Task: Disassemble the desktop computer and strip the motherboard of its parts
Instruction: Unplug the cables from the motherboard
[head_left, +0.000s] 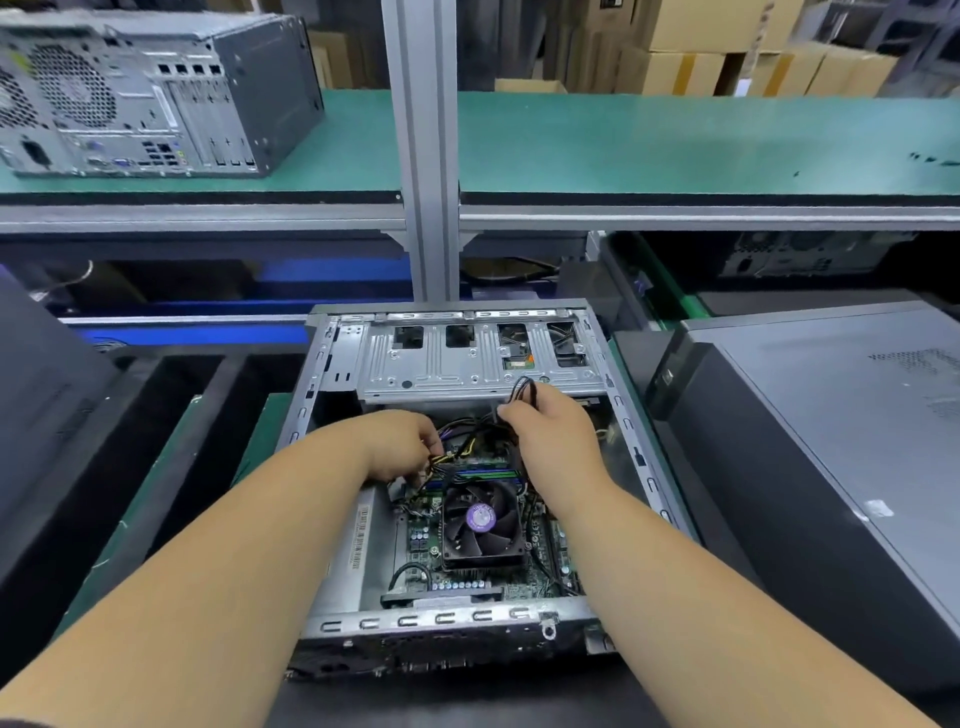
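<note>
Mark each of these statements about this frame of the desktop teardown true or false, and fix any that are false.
1. The open grey metal desktop case has its side panel off, so the green motherboard shows. True.
2. The black cooler fan with the purple label has been lifted out of the case. False: it sits on the motherboard.
3. The right hand holds a looped bundle of black cables. True.
4. The left hand rests idle on the green bench mat. False: its fingers are at the yellow and black wires inside the case.
5. A second grey tower computer stands on the upper shelf. True.
</note>
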